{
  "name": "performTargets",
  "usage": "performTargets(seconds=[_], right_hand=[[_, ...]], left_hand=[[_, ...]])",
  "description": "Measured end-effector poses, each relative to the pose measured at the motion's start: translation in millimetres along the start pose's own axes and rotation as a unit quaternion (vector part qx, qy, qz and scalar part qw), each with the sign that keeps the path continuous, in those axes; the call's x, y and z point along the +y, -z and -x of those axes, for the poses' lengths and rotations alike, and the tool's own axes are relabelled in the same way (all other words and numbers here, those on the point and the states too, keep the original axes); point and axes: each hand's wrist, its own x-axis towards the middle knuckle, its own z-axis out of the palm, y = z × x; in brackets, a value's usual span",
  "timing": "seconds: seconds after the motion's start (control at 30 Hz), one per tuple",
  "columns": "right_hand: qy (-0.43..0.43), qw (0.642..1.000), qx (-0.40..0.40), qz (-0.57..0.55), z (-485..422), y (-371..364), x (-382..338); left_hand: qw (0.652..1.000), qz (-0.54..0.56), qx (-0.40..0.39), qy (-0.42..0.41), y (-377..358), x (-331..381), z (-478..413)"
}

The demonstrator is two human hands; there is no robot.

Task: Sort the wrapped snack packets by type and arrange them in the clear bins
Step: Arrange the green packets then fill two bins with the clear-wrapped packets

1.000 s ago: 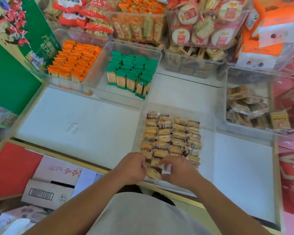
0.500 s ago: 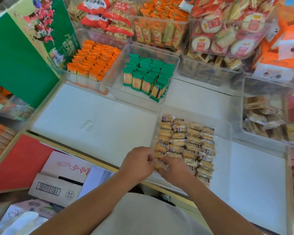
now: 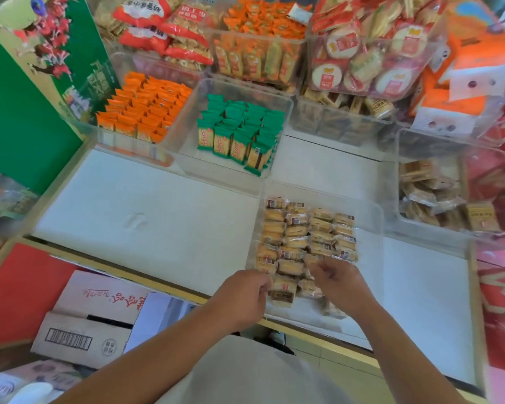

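Note:
A clear bin (image 3: 372, 209) at the front of the white shelf holds rows of tan wrapped snack packets (image 3: 298, 228). My left hand (image 3: 242, 295) is at the bin's front left corner, its fingers curled and pinching the edge of a tan packet (image 3: 283, 290) in the nearest row. My right hand (image 3: 340, 284) reaches in over the front right rows, fingertips curled on another tan packet (image 3: 312, 259). Further back, one clear bin holds green packets (image 3: 239, 129) standing in rows and another holds orange packets (image 3: 146, 106).
A clear bin with loose brown packets (image 3: 438, 199) sits at the right. Stacked bins of assorted snacks (image 3: 362, 53) crowd the back. A tall green box (image 3: 27, 112) stands at the left. A cardboard carton (image 3: 94, 316) lies below the shelf's front edge. Bare white shelf (image 3: 158, 214) lies left of the front bin.
My hands were together on one packet at the bin's front edge. They have now separated, the right hand moving right over the front rows. The camera view has shifted.

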Motion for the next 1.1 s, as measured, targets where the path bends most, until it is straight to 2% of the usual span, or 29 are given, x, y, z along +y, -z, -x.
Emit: performTargets(seconds=[0.07,0.13,0.2,0.27,0.33,0.53,0.6,0.7,0.83,0.93,1.1], right_hand=[[-0.010,0.998,-0.043,0.039,7.2,16.0,16.1],[-0.015,0.987,-0.121,0.101,8.1,18.2,25.8],[-0.037,0.972,-0.196,0.123,5.2,13.4,31.7],[-0.044,0.956,-0.236,0.166,3.3,10.0,34.5],[-0.042,0.957,-0.220,0.182,1.7,9.2,37.8],[-0.050,0.982,-0.126,0.133,10.9,-2.4,51.9],[-0.044,0.983,-0.074,0.163,12.2,-10.0,50.6],[-0.001,0.965,-0.034,0.259,6.6,-18.5,41.3],[0.065,0.947,-0.007,0.314,-3.6,-18.7,36.6],[0.089,0.938,-0.016,0.334,-9.5,-20.1,37.5],[0.086,0.944,-0.025,0.318,-12.7,-21.6,44.6]], left_hand=[[0.997,-0.023,-0.065,0.019,-14.4,5.9,-12.3],[0.993,-0.033,-0.110,0.041,-26.4,9.7,-27.0],[0.989,-0.040,-0.138,0.045,-34.9,11.1,-39.6],[0.986,-0.036,-0.156,0.048,-38.6,11.9,-48.6],[0.985,-0.026,-0.160,0.054,-38.5,12.6,-54.0],[0.992,0.005,-0.117,0.045,-43.3,15.3,-54.5],[0.995,0.006,-0.088,0.045,-44.9,15.9,-51.4],[0.998,0.013,-0.054,0.035,-39.8,13.5,-43.9],[0.999,0.042,-0.017,0.023,-28.5,6.5,-31.3],[0.998,0.050,-0.011,0.023,-27.7,1.8,-25.6],[1.000,0.029,-0.007,0.008,-34.5,1.8,-18.1]])
